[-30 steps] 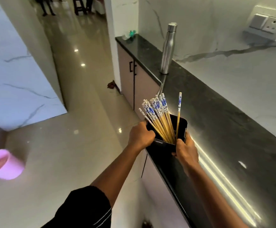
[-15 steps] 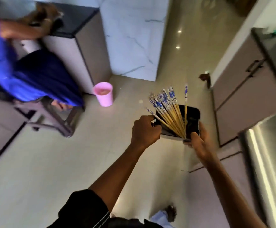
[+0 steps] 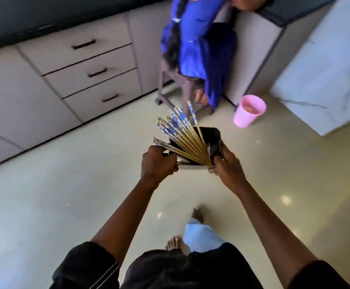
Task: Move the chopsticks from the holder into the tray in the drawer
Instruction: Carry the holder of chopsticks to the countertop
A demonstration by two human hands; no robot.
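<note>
I carry a black rectangular holder (image 3: 211, 135) in front of me, above the floor. Several wooden chopsticks (image 3: 182, 134) with blue-and-white tops fan out of it toward the upper left. My left hand (image 3: 157, 162) grips the holder's left side. On its right side my right hand (image 3: 227, 165) is closed around the wall. A bank of three closed drawers (image 3: 90, 74) with dark handles sits in the cabinet ahead on the left. No tray is visible.
A person in blue sits on a brown stool (image 3: 170, 84) ahead, by a cabinet corner. A pink cup-shaped bin (image 3: 248, 111) stands on the floor to the right. My bare feet (image 3: 175, 241) are on the glossy pale floor below.
I have lifted the holder off the dark counter and turned around with it. The view now faces the drawer cabinet and the seated person. Both hands keep their grip.
</note>
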